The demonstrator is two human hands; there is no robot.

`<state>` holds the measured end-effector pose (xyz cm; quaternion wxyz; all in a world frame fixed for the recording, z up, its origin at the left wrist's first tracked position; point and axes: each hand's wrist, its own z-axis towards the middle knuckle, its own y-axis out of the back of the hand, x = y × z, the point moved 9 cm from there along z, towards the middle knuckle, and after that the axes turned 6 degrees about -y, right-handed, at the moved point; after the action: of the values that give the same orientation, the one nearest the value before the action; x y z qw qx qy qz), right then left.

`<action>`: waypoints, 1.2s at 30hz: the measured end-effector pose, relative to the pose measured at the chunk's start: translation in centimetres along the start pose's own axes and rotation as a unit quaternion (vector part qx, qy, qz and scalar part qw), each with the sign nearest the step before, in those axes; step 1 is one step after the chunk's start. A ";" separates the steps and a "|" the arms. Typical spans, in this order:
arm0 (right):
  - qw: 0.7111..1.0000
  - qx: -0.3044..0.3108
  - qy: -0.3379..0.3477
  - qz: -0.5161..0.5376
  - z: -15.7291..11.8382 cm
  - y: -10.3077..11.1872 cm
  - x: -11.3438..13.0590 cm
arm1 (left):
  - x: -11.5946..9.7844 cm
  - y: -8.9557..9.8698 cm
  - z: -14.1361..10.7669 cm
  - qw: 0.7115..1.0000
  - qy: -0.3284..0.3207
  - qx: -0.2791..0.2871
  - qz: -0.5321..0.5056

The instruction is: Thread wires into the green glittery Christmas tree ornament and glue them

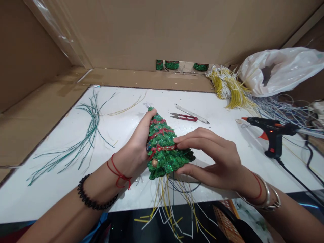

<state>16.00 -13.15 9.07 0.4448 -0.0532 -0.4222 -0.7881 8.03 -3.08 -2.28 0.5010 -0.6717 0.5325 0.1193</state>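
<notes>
A small green glittery Christmas tree ornament [164, 145] is held tilted above the white board, wound with red ribbon and topped by a silvery wire star [148, 104]. My left hand [139, 138] grips it from the left, thumb near the tip; the fingers behind it are hidden. On the right side, my right hand [215, 158] pinches the lower edge, fingertips at the red ribbon and thumb at the base. Yellow and white wires [167, 202] hang from under the tree past the board's front edge.
Green wires [93, 125] lie at left. Behind the tree are red thread snips [186, 117] and a pen [193, 113]. A glue gun [274, 133] with its cord is at right, near yellow wire bundles [234, 89] and a plastic bag [278, 71]. Cardboard walls [152, 33] enclose the back.
</notes>
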 end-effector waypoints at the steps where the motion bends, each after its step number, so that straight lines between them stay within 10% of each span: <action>1: 1.000 0.000 0.006 -0.002 0.0 0.1 0.1 | 0.0 0.0 -0.1 1.000 0.005 -0.005 0.004; 15: 0.990 0.000 0.103 -0.098 -1.1 -0.4 1.7 | -1.4 -0.2 -0.6 0.999 -0.041 -0.003 0.031; 36: 0.996 0.043 0.070 -0.037 -0.6 -0.6 1.2 | -1.6 -0.5 -0.6 0.997 -0.062 0.018 0.048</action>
<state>15.05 -14.22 8.87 0.4457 0.0370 -0.4255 -0.7867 7.61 -2.62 -0.63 0.5386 -0.6278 0.5339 0.1755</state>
